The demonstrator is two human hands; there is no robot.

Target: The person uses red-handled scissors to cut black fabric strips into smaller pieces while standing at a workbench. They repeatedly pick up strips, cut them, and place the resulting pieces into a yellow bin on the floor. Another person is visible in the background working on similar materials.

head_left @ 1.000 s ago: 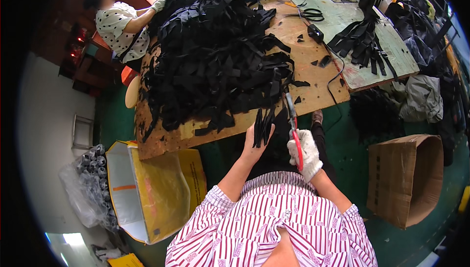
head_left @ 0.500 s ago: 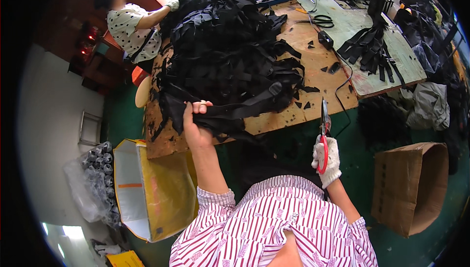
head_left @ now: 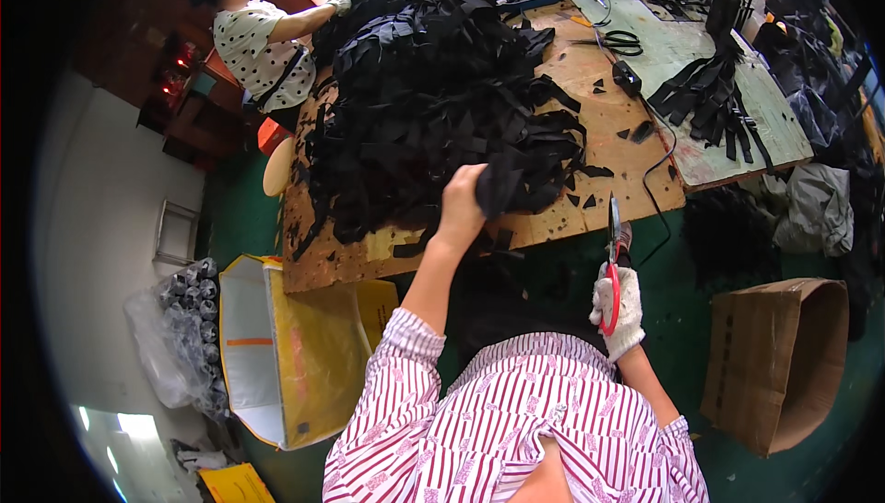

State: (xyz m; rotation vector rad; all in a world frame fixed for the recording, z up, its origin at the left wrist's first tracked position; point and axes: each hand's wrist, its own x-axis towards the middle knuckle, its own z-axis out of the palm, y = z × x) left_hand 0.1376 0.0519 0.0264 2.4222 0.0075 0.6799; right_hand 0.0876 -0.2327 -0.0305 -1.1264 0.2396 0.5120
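A large heap of black fabric strips (head_left: 424,70) covers much of the wooden table. My bare left hand (head_left: 463,201) is at the near edge of the heap, its fingers closed on a black strip (head_left: 499,186) whose end stands up beside the fingers. Lower right, in front of the table edge, my right hand (head_left: 619,305) wears a white knitted glove. It grips red-handled scissors (head_left: 609,298) with the blades pointing away from me. Whether the blades are slightly parted is hard to see.
Black-handled scissors (head_left: 621,43), a cable box (head_left: 627,79) and small black scraps lie on the table (head_left: 627,171). Another strip bundle (head_left: 705,97) rests on the pale board. A yellow bin (head_left: 313,365) stands left, a cardboard box (head_left: 756,365) right. A co-worker (head_left: 263,56) reaches into the heap.
My left hand has moved right along the heap's near edge, from the long strips at the left to a strip nearer the middle. My right hand with the scissors stays nearly in place.
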